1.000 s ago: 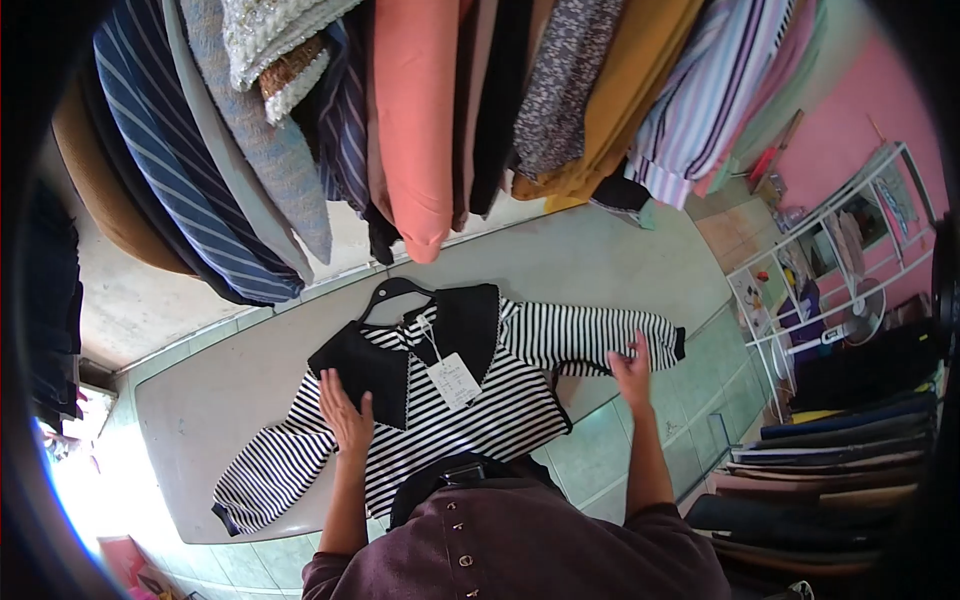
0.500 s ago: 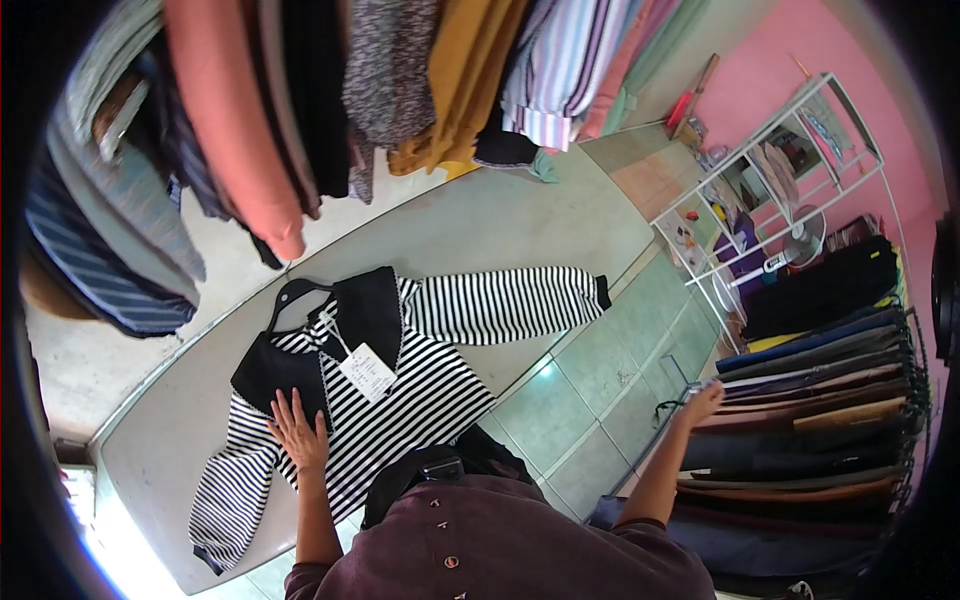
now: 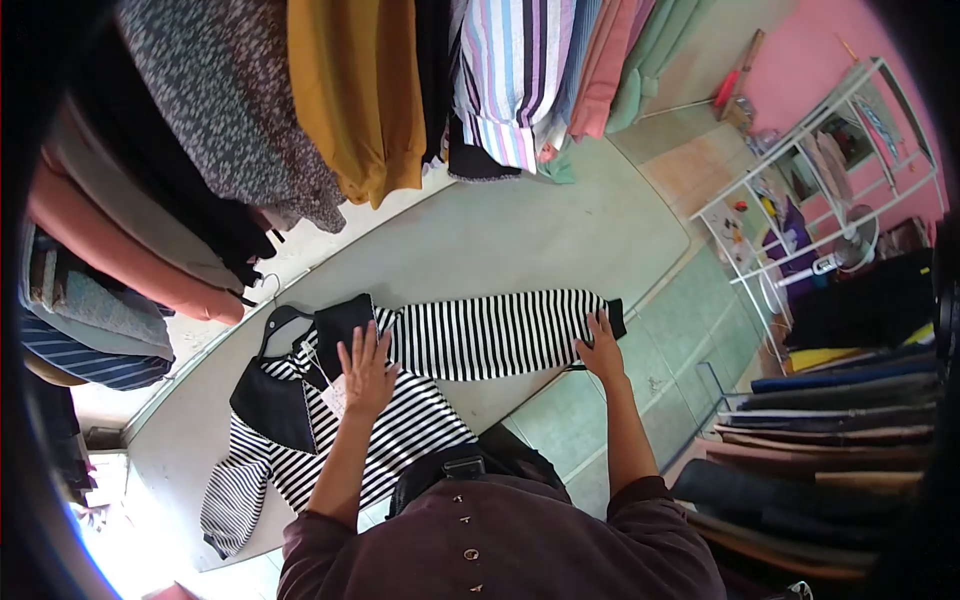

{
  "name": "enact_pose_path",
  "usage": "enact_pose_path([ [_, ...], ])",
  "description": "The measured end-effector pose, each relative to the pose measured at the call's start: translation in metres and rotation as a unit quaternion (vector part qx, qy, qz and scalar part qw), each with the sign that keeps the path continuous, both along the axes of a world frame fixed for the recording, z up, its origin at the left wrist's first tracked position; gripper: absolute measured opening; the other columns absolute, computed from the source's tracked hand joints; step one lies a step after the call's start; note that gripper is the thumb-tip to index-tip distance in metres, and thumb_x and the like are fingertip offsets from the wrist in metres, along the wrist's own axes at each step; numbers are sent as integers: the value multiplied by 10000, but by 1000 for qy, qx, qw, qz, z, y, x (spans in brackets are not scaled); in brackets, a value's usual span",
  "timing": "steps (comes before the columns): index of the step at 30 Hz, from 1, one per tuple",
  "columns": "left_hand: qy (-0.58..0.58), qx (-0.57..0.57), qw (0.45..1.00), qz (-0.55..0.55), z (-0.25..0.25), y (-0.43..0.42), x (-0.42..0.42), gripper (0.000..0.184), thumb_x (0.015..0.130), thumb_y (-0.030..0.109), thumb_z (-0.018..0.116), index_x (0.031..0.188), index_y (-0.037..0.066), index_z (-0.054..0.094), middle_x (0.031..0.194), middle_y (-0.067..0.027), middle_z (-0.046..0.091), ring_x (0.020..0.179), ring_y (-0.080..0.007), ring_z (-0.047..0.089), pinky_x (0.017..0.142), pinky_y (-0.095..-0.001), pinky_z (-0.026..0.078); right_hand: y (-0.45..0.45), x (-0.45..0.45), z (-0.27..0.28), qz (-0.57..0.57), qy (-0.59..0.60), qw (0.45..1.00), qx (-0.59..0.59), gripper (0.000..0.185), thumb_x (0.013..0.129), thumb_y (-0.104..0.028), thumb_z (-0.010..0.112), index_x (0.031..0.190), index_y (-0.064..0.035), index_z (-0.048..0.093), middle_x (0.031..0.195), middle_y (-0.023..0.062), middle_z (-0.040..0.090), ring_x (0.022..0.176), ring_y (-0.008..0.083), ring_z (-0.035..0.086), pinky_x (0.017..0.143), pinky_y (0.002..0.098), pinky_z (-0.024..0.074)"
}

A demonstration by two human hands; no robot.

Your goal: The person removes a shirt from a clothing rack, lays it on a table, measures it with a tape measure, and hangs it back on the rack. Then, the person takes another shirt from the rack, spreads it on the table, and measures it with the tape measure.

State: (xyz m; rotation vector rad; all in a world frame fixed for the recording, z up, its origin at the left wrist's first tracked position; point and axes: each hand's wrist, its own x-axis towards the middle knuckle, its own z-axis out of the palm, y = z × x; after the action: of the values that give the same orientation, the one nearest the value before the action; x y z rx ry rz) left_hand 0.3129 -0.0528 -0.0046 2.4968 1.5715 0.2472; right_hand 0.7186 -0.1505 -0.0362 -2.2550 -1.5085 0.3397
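A black-and-white striped top (image 3: pixel 480 335) with a wide black collar (image 3: pixel 272 405) lies spread on a grey board-like table (image 3: pixel 560 235). A black hanger (image 3: pixel 283 320) sits in its neck. My left hand (image 3: pixel 367 375) rests with spread fingers at the collar's right side and partly covers the white paper tag (image 3: pixel 335 395). Near the black cuff (image 3: pixel 616 318) my right hand (image 3: pixel 600 350) lies on the end of the long sleeve, fingers apart. The other sleeve (image 3: pixel 235 500) is bent down at the left.
Clothes (image 3: pixel 360 100) hang above the table's far edge. On the right stand a white metal rack (image 3: pixel 800 220), a fan (image 3: pixel 855 240) and a rail of folded trousers (image 3: pixel 820 430). Green floor tiles (image 3: pixel 680 330) show beside the table.
The view has shifted. My left hand has moved right from the left collar flap to the right one. My right hand, earlier out over the trousers, is back on the sleeve end.
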Motion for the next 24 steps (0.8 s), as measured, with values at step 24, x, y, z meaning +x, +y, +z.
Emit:
enact_pose_path([
  [24,-158,-142,974,78,-12,38,-6,629,797,416,539,1341,221,291,1425,-70,180,1312,-318,136,967,-634,96,6,26,13,-5,-27,999,-25,535,678,-293,630,1115,-1,532,1165,168,521,911,284,586,790,342,467],
])
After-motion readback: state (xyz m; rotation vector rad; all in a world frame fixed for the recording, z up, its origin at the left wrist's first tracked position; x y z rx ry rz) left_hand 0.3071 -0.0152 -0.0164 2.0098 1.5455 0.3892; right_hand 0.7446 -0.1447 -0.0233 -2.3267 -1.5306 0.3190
